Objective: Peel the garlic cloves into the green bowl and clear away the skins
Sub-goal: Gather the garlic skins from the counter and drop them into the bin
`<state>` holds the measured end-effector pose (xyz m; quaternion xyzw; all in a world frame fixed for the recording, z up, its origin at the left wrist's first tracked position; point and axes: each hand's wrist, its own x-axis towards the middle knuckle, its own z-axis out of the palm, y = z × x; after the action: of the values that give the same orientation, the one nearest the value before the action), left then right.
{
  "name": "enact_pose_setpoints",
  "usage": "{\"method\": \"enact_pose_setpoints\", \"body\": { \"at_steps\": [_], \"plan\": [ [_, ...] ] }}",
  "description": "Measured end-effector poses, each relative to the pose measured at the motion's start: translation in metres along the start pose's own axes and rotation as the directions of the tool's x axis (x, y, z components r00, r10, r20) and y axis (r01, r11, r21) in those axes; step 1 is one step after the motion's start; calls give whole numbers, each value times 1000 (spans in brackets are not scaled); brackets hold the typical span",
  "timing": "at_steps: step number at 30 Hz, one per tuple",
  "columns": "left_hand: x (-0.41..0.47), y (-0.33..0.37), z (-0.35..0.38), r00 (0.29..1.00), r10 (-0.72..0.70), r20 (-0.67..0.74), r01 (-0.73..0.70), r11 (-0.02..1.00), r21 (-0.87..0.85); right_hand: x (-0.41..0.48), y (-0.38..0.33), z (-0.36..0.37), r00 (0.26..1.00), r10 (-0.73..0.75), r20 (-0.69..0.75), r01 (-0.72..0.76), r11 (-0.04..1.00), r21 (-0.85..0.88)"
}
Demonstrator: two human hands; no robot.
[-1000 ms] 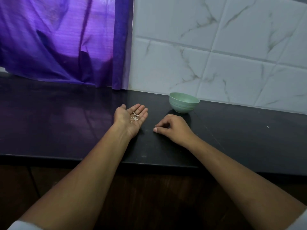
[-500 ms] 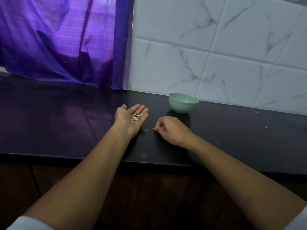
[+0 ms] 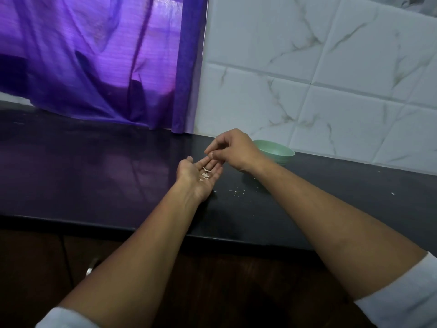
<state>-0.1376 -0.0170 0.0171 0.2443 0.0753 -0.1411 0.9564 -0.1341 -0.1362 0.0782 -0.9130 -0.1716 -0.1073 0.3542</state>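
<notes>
1. Lifting from the worktop, right hand now hangs above left fingers, pinching what seems a scrap.
2. Left hand open, cupping skins.
3. Green bowl just behind right fingers; crumbs remain.

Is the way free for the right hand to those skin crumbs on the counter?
Probably yes: the right hand hangs over the left hand, and the crumbs lie on open counter just nearer, nothing between.

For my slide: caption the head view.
Right hand, fingers pinched, over garlic skins on the open left hand; green bowl behind.
</notes>
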Motion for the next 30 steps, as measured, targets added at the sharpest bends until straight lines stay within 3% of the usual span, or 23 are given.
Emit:
{"method": "enact_pose_setpoints", "body": {
  "at_steps": [7,13,17,21,23,26,30],
  "plan": [
    [5,2,-2,1000,-7,-16,6,1000,-15,2,-1,5,999,-22,-42,13,980,-199],
    [0,2,-1,1000,-16,8,16,999,-30,-1,-4,4,1000,-21,22,27,955,-295],
    [5,2,-2,1000,-12,-6,12,1000,-23,-4,-1,4,997,-58,-47,41,951,-306],
    [4,2,-1,1000,0,-12,0,1000,-22,-10,16,-7,999,-47,9,48,977,-209],
    [4,2,-1,1000,8,-23,-8,1000,-5,-18,36,-14,1000,-5,8,7,982,-191],
    [3,2,-1,999,18,-39,-17,1000,15,-40,78,-23,993,104,-57,-117,944,-308],
    [2,2,2,999,28,-38,-27,999,22,-65,121,-23,968,201,-150,-250,797,-549]
  ]
}}
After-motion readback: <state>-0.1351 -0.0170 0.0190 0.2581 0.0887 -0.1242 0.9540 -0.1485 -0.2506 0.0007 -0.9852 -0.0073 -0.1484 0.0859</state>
